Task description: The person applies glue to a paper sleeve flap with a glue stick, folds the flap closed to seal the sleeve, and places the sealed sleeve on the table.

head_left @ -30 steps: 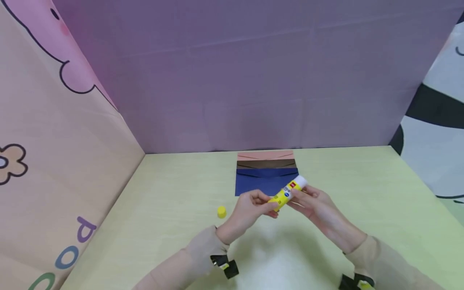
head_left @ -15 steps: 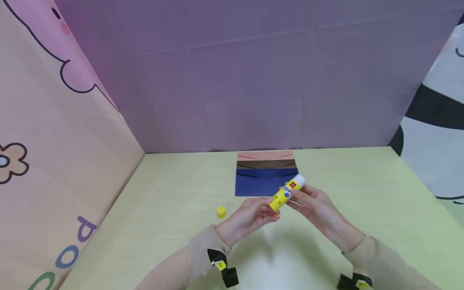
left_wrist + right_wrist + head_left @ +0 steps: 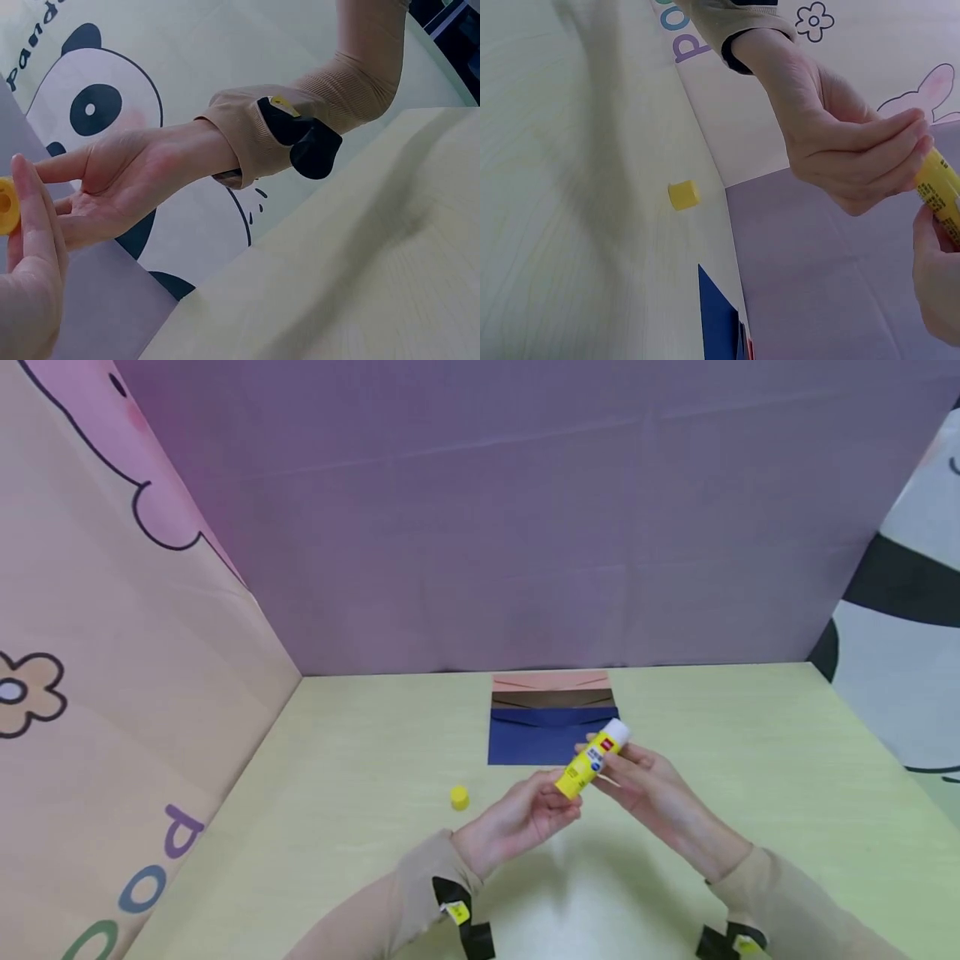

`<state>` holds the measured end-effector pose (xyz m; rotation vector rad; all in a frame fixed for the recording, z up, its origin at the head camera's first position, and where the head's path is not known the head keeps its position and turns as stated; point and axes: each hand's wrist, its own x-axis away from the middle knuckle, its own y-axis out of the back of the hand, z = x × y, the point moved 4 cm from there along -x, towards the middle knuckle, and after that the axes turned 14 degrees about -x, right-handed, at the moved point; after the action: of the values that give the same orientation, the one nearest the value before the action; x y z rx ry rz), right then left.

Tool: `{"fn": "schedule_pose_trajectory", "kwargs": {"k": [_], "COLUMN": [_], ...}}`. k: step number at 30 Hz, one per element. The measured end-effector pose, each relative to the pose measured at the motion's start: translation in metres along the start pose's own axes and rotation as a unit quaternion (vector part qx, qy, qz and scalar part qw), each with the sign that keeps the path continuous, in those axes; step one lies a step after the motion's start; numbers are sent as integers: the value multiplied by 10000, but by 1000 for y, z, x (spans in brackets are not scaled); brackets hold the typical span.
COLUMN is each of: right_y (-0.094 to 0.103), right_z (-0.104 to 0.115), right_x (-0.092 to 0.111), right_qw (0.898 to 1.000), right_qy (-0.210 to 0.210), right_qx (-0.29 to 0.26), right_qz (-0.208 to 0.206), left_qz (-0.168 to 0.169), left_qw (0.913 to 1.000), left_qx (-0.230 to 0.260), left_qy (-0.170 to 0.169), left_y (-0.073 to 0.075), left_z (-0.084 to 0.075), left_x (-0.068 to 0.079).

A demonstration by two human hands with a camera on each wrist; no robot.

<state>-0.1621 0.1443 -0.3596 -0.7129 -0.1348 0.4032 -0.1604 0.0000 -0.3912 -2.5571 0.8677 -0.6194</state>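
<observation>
A yellow glue stick [image 3: 587,768] is held at a slant above the table, its white uncapped end up and to the right. Around its upper half, the fingers and thumb of my right hand [image 3: 663,793] grip it. My left hand [image 3: 517,818] pinches the lower yellow end with thumb and fingertips, palm turned partly upward. In the left wrist view, the round base of the glue stick [image 3: 8,206] shows at the left edge, partly behind fingers. The yellow cap [image 3: 459,797] stands on the table, left of my left hand.
Behind the hands lie a blue envelope [image 3: 528,743], a brown envelope [image 3: 551,699] and a pink envelope [image 3: 551,680], overlapping. A purple cloth wall [image 3: 465,527] rises at the table's back edge. Patterned sheets border both sides of the pale table [image 3: 360,752].
My left hand has turned at the glue stick's lower end, from palm down to palm partly up. The right hand keeps its grip, almost still. Cap and envelopes stay put.
</observation>
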Motion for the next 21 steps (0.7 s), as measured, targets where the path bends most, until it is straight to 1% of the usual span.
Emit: {"fn": "schedule_pose_trajectory", "kwargs": {"k": [2, 5, 8, 10, 12, 16, 18, 19, 20, 21], "right_y": [0, 1, 2, 3, 4, 9, 14, 17, 20, 22], "right_z": [-1, 0, 1, 1, 2, 3, 3, 3, 3, 3], "right_x": [-1, -1, -1, 0, 0, 0, -1, -1, -1, -1], "right_qw": [9999, 9991, 9974, 9963, 9946, 9903, 9888, 9883, 9883, 9877], "right_qy": [-43, -73, -59, -33, -39, -73, -81, -93, -79, -85], "right_qx": [55, 323, 700, 864, 1004, 1224, 1312, 1338, 1326, 1350], "right_qz": [156, 250, 156, -1, -242, -647, -701, -728, -744, -779], "left_qz": [65, 75, 40, 34, -21, -248, -395, -465, -541, -603], "left_qw": [10000, 9995, 9952, 9884, 9789, 9589, 9471, 9391, 9288, 9165], "left_qx": [-6, -310, -971, -1499, -1992, -2722, -3069, -3285, -3544, -3827], "left_qy": [10, 19, -98, -253, -453, -764, -852, -892, -938, -994], "left_y": [1, 3, 8, 12, 16, 23, 29, 32, 36, 40], "left_z": [2, 4, 3, 1, -3, -13, -18, -21, -24, -27], "left_x": [-1, -1, 1, 2, 3, 7, 9, 11, 12, 13]}}
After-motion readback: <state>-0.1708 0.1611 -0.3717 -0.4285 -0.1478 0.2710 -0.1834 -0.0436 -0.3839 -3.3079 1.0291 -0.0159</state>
